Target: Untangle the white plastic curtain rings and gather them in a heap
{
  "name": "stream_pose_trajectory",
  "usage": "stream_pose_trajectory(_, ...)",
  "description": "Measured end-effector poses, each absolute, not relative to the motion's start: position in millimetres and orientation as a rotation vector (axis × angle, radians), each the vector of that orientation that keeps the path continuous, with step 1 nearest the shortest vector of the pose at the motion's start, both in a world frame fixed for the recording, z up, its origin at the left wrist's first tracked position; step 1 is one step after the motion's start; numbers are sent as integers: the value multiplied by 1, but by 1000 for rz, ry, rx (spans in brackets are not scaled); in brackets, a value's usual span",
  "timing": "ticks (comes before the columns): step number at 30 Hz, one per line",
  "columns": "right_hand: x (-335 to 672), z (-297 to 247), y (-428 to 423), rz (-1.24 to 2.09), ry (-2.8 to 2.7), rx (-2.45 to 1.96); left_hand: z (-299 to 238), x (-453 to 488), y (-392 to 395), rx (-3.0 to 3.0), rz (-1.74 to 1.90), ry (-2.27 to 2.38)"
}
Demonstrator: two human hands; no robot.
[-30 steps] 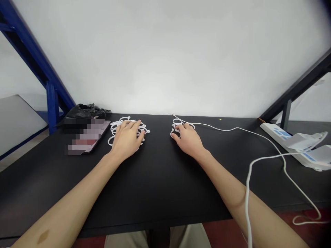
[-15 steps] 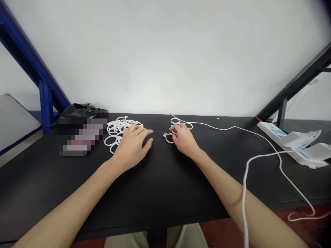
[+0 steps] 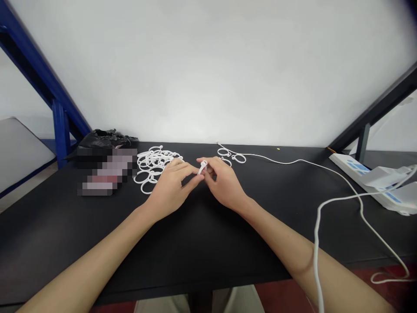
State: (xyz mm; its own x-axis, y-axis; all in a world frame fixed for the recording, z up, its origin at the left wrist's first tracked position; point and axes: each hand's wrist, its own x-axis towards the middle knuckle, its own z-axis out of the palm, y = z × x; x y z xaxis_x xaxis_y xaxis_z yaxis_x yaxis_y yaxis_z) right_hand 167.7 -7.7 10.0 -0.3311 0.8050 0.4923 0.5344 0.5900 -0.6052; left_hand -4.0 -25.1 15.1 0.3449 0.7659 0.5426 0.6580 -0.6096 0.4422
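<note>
Between my two hands, above the middle of the black table, is a white ring [image 3: 202, 166] with a small knob, seen nearly edge-on. My left hand [image 3: 174, 180] pinches its left side between thumb and forefinger. On the other side, the bent fingers of my right hand [image 3: 223, 180] close on the same ring and partly hide it. Just left of my left hand lies a tangled pile of white rings [image 3: 153, 161]. Beyond my right hand, several more white rings [image 3: 239, 158] lie near the wall.
A white cord [image 3: 286, 162] runs from the wall across the table [image 3: 182, 252] and loops over my right forearm. White power strips with plugs [image 3: 365, 174] lie at the right. A black plastic bag [image 3: 106, 138] and a blurred-out item [image 3: 107, 171] are at the left.
My right hand has lifted a ring off the table and moved left with it. My left hand, open before, has closed its fingertips on that ring.
</note>
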Motion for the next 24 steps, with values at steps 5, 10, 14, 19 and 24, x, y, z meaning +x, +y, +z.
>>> stream_pose_trajectory(5, 169, 11, -9, 508, -1978, -970, 11, -9, -20, 2541, 1127, 1288)
stream_pose_trajectory(10, 168, 15, -12, 483, -1940, -981, 9, -12, -18, 2642, 1070, 1283)
stream_pose_trajectory(14, 168, 15, -10, 484, -1918, -1043, 7, -13, -17, 2712, 1006, 1267)
stream_pose_trajectory(19, 169, 13, -7, 546, -1923, -1055, 7, -13, -17, 2705, 971, 1292)
stream_pose_trajectory(24, 171, 15, -5, 582, -1915, -1081, 8, -12, -19, 2660, 972, 1302)
